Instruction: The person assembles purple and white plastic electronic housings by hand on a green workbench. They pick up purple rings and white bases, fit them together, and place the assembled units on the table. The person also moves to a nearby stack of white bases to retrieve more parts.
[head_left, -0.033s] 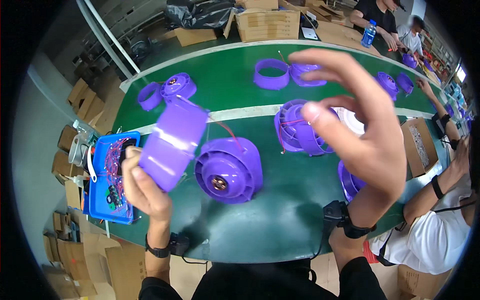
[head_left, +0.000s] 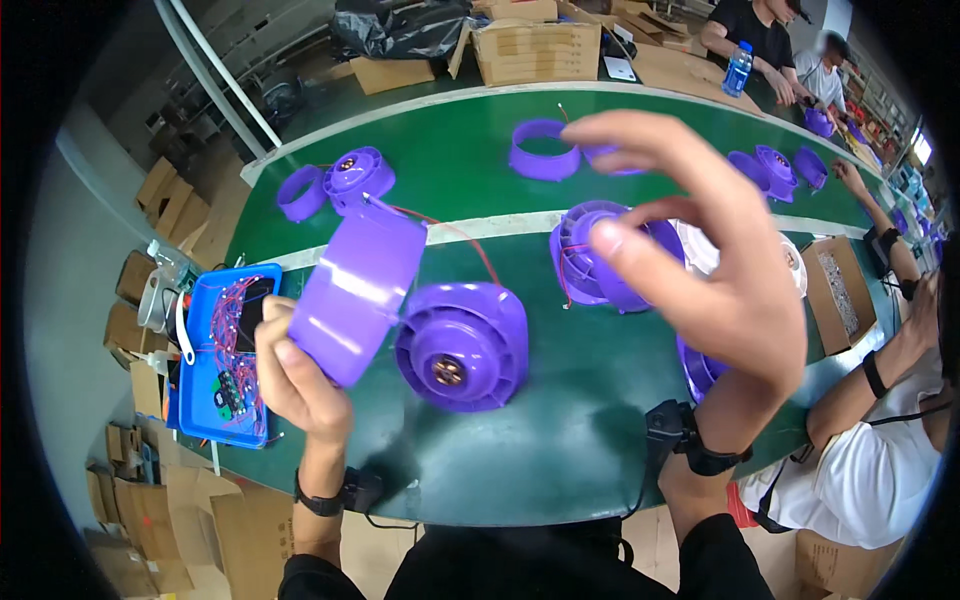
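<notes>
Shifting slightly rightward since the earlier frame, the left hand (head_left: 300, 385) is pinching a glossy purple plastic band (head_left: 362, 285) toward the worktop's (head_left: 560, 450) left edge. Thin red wire (head_left: 465, 235) is trailing from near its top to a round, finned purple plastic housing (head_left: 462, 345), facing the near edge's middle. Well apart, the right hand (head_left: 725, 270) is hovering toward the right edge, thumb and fingers parting.

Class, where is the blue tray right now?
In the head view, the blue tray is at the left end of the green table, just left of the left hand.
</notes>
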